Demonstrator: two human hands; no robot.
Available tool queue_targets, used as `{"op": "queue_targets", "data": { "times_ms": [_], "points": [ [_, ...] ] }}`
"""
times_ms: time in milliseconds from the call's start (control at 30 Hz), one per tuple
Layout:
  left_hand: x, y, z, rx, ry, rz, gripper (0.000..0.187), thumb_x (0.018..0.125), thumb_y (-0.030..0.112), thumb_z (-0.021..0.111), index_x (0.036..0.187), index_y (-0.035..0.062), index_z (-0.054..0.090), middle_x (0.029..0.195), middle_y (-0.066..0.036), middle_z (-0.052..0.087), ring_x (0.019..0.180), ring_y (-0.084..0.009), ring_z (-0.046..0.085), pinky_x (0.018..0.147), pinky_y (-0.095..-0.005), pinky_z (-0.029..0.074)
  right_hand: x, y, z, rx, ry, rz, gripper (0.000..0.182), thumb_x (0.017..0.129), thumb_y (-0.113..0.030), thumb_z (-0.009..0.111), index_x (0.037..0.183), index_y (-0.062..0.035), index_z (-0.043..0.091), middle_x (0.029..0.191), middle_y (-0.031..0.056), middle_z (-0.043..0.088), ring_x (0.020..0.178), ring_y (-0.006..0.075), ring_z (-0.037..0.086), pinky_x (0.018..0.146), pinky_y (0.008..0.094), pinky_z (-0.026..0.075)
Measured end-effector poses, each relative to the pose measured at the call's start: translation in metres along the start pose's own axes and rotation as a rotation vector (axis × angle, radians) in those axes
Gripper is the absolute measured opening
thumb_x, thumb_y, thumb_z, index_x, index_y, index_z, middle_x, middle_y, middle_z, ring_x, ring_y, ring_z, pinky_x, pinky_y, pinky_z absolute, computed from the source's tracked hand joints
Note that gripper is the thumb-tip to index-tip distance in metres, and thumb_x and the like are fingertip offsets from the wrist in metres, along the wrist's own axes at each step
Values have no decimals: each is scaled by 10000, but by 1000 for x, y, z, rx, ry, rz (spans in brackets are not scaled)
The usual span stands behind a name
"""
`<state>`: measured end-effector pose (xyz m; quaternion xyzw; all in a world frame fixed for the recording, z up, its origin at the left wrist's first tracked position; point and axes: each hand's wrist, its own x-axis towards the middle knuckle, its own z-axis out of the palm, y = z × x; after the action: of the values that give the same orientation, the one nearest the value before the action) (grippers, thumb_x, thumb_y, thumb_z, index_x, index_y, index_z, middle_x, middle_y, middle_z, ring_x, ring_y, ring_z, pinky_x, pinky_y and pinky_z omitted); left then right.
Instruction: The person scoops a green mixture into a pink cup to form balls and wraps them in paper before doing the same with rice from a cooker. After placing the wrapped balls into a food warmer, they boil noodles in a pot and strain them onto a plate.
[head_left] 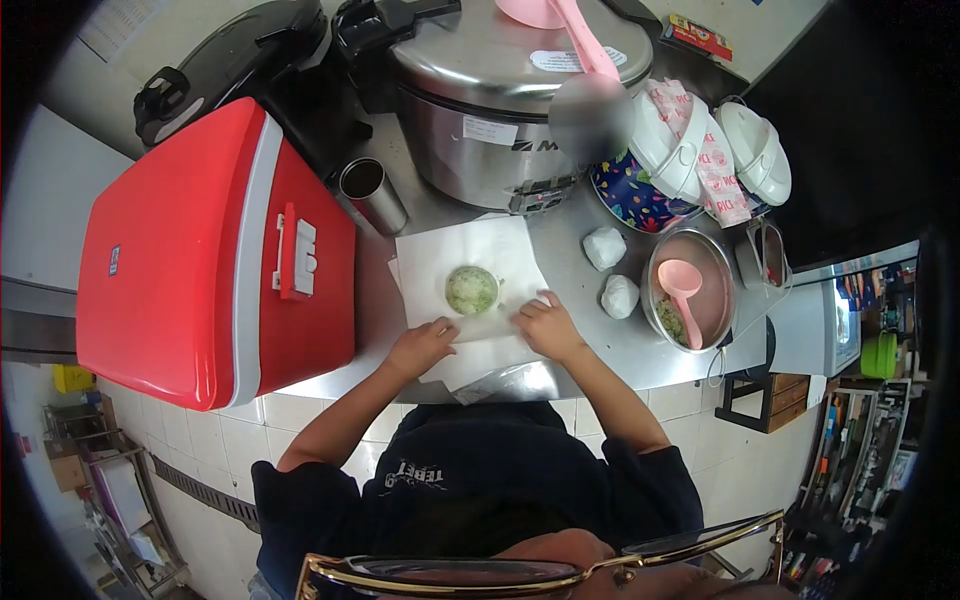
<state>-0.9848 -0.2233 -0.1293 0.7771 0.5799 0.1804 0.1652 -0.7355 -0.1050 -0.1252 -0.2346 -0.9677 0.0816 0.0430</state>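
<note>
A round mound of green-flecked rice sits on white wrapping paper, stacked sheets spread on the steel counter. At the paper's near left, my left hand is closed, its fingers gripping the near edge. My right hand pinches the same edge on the right side. Between the two hands the edge is lifted and curled toward the rice, and it does not cover the mound. Two white wrapped bundles lie to the right of the paper.
A red cooler box stands at left, beside a steel tumbler. Behind is a large rice cooker. To the right, a steel pot holds a pink ladle and some green rice; patterned containers stand behind it.
</note>
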Motion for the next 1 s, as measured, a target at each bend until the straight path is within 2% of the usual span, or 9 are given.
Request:
{"op": "queue_targets", "data": {
  "times_ms": [233, 333, 433, 467, 533, 633, 700, 800, 1000],
  "points": [
    [-40, -7, -20, -269, -124, -188, 145, 803, 169, 628, 913, 75, 645, 876, -84, 590, 785, -225, 595, 674, -323, 483, -36, 8, 0, 731, 119, -12, 99, 795, -145, 612, 785, -53, 645, 792, 78, 602, 703, 233, 565, 660, 294, 460],
    [-25, -28, 31, -728, 365, -271, 123, 779, 153, 657, 840, 46, 650, 810, -90, 574, 701, -251, 574, 638, -300, 463, -32, 8, 20, 1250, 175, 629, 223, 882, -206, 556, 762, -29, 620, 595, 101, 549, 523, 163, 468, 539, 285, 398],
    [2, -37, 48, -990, 554, -653, 125, 779, 132, 660, 837, 24, 638, 828, -103, 582, 752, -268, 574, 682, -281, 453, -10, 1, 31, 745, 298, 724, 273, 878, -215, 559, 675, -36, 589, 535, 107, 521, 468, 222, 452, 517, 307, 403],
    [5, -38, 46, -688, 426, -718, 130, 782, 117, 649, 874, 27, 634, 866, -103, 589, 785, -279, 573, 716, -302, 457, -10, 0, 32, 677, 156, 772, 214, 843, -227, 594, 768, -30, 561, 712, 145, 610, 594, 347, 552, 570, 372, 451],
    [13, -26, 34, -383, 297, -766, 145, 785, 101, 638, 911, 29, 629, 904, -102, 595, 819, -290, 571, 749, -323, 461, -5, -6, 24, 520, 184, 781, 188, 819, -223, 613, 863, -51, 552, 762, 143, 610, 639, 354, 575, 591, 394, 464],
    [18, -10, 30, -61, 581, -513, 247, 801, 82, 602, 1048, 70, 590, 1058, -120, 565, 979, -276, 542, 861, -380, 439, 21, 10, 22, 332, 389, 648, 312, 775, -217, 646, 1024, -86, 511, 847, 143, 604, 699, 363, 601, 624, 434, 478],
    [12, -11, 38, -75, 290, 180, 342, 838, 107, 552, 1178, 119, 526, 1241, -113, 482, 1163, -239, 460, 976, -407, 371, 45, 24, 18, 297, 556, 519, 397, 755, -217, 660, 1090, -100, 480, 881, 146, 598, 716, 365, 605, 635, 452, 481],
    [12, 21, 34, -3, -8, 227, 450, 795, 127, 579, 1235, 135, 485, 1329, -85, 432, 1258, -234, 380, 1044, -400, 302, 73, 25, 16, 520, 235, 660, 400, 742, -192, 668, 1089, -98, 492, 865, 154, 600, 736, 366, 608, 651, 439, 485],
    [13, 14, 36, 129, 31, 277, 521, 756, 114, 578, 1265, 135, 472, 1324, -66, 448, 1239, -229, 407, 1032, -388, 315, 87, 40, 15, 606, -105, 495, 461, 654, -228, 719, 1053, -85, 539, 816, 167, 601, 758, 354, 603, 670, 438, 476]
  ]
}}
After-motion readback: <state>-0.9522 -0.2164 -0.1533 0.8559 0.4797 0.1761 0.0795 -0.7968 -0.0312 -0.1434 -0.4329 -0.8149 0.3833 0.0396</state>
